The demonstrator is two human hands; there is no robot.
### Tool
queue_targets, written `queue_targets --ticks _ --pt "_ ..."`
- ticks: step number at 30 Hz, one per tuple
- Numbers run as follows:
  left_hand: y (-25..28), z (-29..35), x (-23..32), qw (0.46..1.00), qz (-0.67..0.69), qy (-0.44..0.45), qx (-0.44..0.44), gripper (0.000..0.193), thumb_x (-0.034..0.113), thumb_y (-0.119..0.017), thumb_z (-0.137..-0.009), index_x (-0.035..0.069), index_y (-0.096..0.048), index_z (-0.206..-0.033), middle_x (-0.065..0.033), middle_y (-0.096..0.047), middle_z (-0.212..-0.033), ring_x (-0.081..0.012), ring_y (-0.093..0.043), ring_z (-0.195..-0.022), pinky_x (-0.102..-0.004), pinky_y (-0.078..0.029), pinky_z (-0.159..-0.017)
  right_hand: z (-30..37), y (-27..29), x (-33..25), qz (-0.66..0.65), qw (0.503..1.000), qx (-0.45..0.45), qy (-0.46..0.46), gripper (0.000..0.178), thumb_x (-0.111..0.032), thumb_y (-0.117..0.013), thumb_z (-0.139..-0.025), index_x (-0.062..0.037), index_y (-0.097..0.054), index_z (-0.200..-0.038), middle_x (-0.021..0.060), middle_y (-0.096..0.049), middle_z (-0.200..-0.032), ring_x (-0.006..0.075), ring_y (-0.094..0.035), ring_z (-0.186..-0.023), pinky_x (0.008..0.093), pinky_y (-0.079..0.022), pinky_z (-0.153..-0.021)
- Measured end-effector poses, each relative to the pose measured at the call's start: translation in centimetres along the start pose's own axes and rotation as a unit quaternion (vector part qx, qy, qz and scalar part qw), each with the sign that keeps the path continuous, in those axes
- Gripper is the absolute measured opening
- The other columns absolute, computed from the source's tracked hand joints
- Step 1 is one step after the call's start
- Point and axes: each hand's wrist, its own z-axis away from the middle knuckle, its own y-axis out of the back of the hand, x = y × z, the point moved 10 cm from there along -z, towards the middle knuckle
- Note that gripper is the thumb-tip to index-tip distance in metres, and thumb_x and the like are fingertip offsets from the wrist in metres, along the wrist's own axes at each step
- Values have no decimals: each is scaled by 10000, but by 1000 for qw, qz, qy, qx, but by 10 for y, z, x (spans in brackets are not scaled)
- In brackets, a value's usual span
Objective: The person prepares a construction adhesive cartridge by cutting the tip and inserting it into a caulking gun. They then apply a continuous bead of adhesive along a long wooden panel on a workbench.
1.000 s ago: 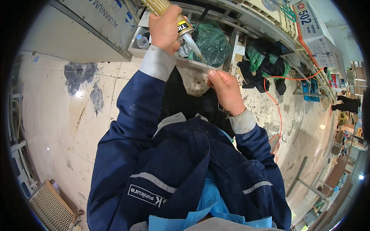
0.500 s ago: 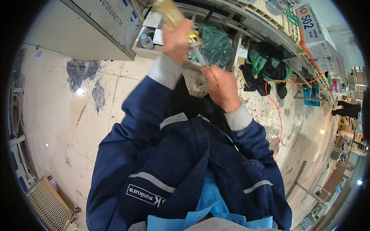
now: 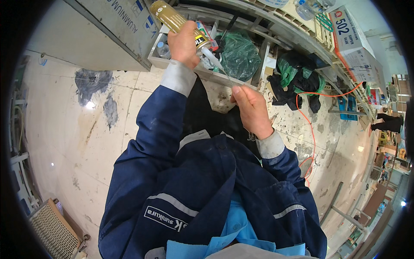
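Observation:
My left hand [image 3: 183, 45] is wrapped round a gold-brown sealant cartridge [image 3: 172, 19], held tilted over an open drawer. Its pale tapered nozzle [image 3: 212, 57] points down to the right, toward my other hand. Just beyond the nozzle tip, my right hand [image 3: 253, 110] is closed in a pinch, apart from the nozzle. A thin pale strand [image 3: 230, 79] seems to run from the tip to those fingertips; what it is made of I cannot make out. Below the cartridge, the drawer [image 3: 215, 79] holds a green plastic bag [image 3: 239, 54] and a clear bottle [image 3: 163, 49].
A grey cabinet panel [image 3: 86, 34] stands at the left. Black and green bags [image 3: 297, 77] lie right of the drawer, with an orange cord [image 3: 311, 125] across the floor. A white-and-orange carton [image 3: 355, 47] sits on the rack at the right. Dark stains [image 3: 92, 84] mark the floor.
The cartridge and my left hand have moved left, away from my right hand. My right fingers, earlier at the nozzle tip, are now apart from it and slightly lower.

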Motion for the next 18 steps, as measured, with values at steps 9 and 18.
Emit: queue_targets --ticks 9,18 --pt "11 -9 -16 998 10 56 -19 224 135 -658 -856 -18 -553 -981 -150 -642 -796 -248 -668 -625 -390 -597 -560 -4 -11 13 -72 993 -79 -58 305 -278 -564 -1030 -3 -669 -950 39 -609 -739 123 -556 -689 296 -467 -652" --pt "20 -11 4 999 -10 -32 -13 204 113 -651 -857 -17 -553 -980 -131 -632 -809 -241 -672 -651 -400 -601 -561 17 -13 57 -89 972 -114 -184 311 -277 -556 -1039 -11 -664 -919 34 -594 -697 119 -573 -664 290 -464 -621"
